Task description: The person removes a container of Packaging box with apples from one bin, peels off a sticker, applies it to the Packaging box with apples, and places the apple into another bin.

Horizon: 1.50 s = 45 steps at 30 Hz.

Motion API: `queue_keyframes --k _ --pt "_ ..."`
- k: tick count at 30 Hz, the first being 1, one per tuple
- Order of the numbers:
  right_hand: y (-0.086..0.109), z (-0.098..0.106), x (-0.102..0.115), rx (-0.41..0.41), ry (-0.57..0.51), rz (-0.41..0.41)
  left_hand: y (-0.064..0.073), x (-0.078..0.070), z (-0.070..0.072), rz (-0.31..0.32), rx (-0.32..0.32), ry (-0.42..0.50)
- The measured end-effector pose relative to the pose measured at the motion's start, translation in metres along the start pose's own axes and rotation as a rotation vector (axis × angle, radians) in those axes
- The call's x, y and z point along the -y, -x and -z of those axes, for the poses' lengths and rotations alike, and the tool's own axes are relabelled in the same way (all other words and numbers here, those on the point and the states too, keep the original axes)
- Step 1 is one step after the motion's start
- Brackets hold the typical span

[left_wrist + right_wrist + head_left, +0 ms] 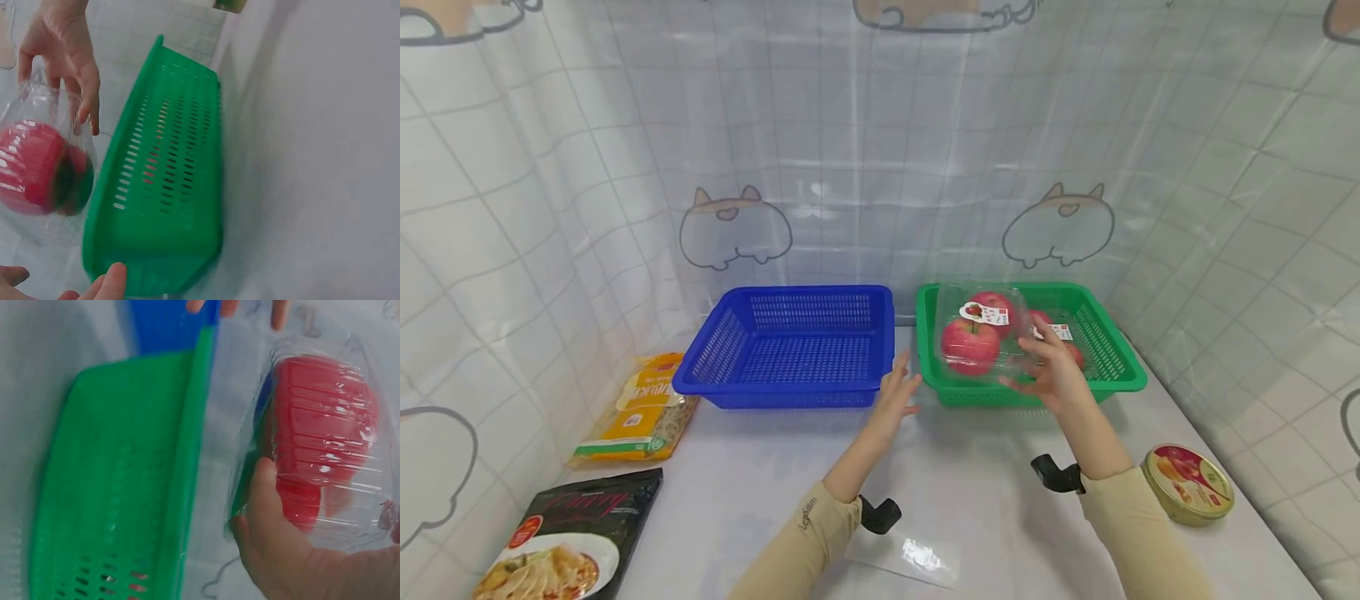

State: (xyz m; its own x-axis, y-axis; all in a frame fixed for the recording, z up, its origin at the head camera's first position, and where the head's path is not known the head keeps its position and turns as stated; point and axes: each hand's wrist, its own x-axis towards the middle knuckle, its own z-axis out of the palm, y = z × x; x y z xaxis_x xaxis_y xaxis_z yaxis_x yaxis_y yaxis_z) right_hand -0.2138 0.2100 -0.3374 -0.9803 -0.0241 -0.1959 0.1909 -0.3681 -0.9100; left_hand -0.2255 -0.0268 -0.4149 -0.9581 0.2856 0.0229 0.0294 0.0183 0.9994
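Note:
My right hand (pixel 1054 367) grips one end of a clear plastic box of red apples (pixel 972 346), which bears a white label. That box is raised above the green basket (pixel 977 395), apart from its rim in the left wrist view. Inside the basket lies another labelled pack of apples (pixel 1072 353), partly hidden behind my right hand. My left hand (pixel 891 404) holds nothing; its fingers are spread between the two baskets, near the front right corner of the blue basket (pixel 790 398). The right wrist view shows the right thumb (pixel 265 494) against the box's side.
To the left lie a yellow food packet (pixel 643 408) and a black pouch with a noodle picture (pixel 565 542). A round tin (pixel 1189 483) sits at the right. Near the front is a flat transparent sheet (pixel 910 560). Patterned curtains (pixel 880 150) enclose the table.

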Motion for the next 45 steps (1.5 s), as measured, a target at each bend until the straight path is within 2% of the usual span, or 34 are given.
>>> queue_keyframes --k 5,16,23,26,30,33,37,45 --pt "-0.021 0.008 0.001 -0.015 0.034 -0.018 -0.007 0.007 -0.008 0.046 -0.023 -0.048" --pt "-0.053 0.014 -0.005 -0.001 0.038 -0.066 -0.021 0.015 -0.019 0.088 -0.117 -0.139" --pt "-0.068 0.017 -0.010 0.002 0.031 -0.095 -0.028 0.019 -0.021 -0.001 -0.077 -0.161" --pt "-0.071 0.018 -0.013 0.007 0.046 -0.090 -0.020 0.006 -0.022 -0.008 -0.065 -0.164" --pt "-0.075 0.020 -0.017 -0.007 0.062 -0.089 -0.023 0.009 -0.023 -0.014 -0.071 -0.175" --pt "-0.079 0.022 -0.019 -0.019 0.066 -0.096 -0.033 0.025 -0.022 -0.010 -0.077 -0.179" --pt "-0.082 0.022 -0.021 -0.013 0.083 -0.097 -0.032 0.024 -0.022 0.001 -0.074 -0.172" --pt "-0.087 0.023 -0.023 -0.020 0.104 -0.110 -0.033 0.026 -0.021 -0.021 -0.068 -0.185"
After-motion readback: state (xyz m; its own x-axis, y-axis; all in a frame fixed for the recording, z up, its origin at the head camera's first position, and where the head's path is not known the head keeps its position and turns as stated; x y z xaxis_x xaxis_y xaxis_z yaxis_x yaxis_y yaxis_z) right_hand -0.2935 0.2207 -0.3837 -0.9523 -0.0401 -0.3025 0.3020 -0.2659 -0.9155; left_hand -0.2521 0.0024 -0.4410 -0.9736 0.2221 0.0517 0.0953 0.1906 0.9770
